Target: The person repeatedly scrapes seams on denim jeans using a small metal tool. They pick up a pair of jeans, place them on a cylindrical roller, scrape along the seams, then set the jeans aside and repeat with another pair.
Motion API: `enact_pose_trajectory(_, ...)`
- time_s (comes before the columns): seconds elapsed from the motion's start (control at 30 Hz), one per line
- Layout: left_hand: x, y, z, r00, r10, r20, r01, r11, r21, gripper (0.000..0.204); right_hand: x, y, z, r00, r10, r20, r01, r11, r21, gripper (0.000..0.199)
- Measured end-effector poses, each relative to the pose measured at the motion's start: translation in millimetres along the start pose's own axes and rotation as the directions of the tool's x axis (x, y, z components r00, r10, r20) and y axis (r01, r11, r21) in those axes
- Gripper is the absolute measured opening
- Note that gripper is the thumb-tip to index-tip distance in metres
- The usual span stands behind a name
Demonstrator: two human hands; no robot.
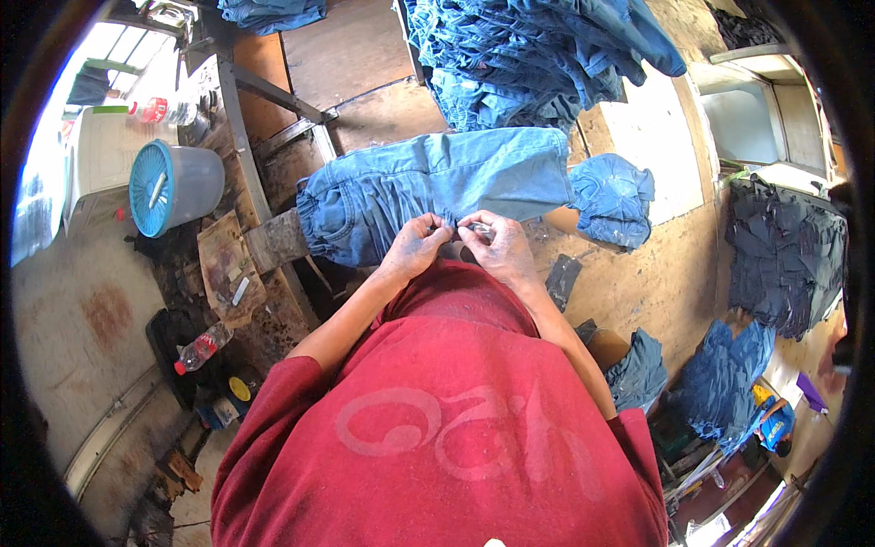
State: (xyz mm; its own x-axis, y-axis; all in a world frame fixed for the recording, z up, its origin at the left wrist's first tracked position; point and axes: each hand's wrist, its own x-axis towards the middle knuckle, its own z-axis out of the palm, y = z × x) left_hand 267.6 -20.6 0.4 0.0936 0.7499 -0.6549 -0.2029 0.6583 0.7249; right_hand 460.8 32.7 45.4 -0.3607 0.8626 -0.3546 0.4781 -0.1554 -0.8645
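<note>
A pair of blue denim trousers [428, 178] lies across a narrow padded board in front of me, its gathered waist end to the left. At its near edge, close to my body, both hands meet. My left hand [417, 248] is closed in a pinch, fingertips at the denim's edge. My right hand [503, 253] is also closed, its fingertips almost touching the left ones. A small shiny thing [483, 231] shows between the right fingers, too small to name. Something dark sits between the fingertips; I cannot make it out.
A large heap of blue denim [519, 64] rises beyond the board. More denim [612, 196] lies at its right end. To the left are a bucket with a blue lid [173, 187] and a plastic bottle [202, 348]. Dark garments [784, 255] are stacked far right.
</note>
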Motion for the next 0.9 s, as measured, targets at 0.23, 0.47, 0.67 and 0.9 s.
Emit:
enact_pose_trajectory(0.23, -3, 6, 8, 0.998, 0.042, -0.053, -0.033, 0.986, 0.163, 0.015, 5, 23, 9, 0.996, 0.081, 0.027, -0.084, 0.990, 0.118, 0.013)
enact_pose_trajectory(0.47, -6, 9, 4, 0.989, -0.141, -0.052, 0.140, 0.990, -0.032, 0.014, 9, 43, 14, 0.979, 0.190, 0.074, -0.202, 0.848, 0.491, 0.011)
enact_pose_trajectory(0.67, 2, 2, 6, 0.999, 0.010, -0.036, -0.008, 0.997, 0.075, 0.014, 8, 27, 8, 0.998, 0.039, 0.057, -0.050, 0.977, 0.207, 0.015)
enact_pose_trajectory(0.9, -6, 28, -14, 0.995, 0.051, 0.080, -0.076, 0.930, 0.359, 0.044, 7, 45, 5, 0.990, 0.138, 0.007, -0.127, 0.888, 0.442, 0.018)
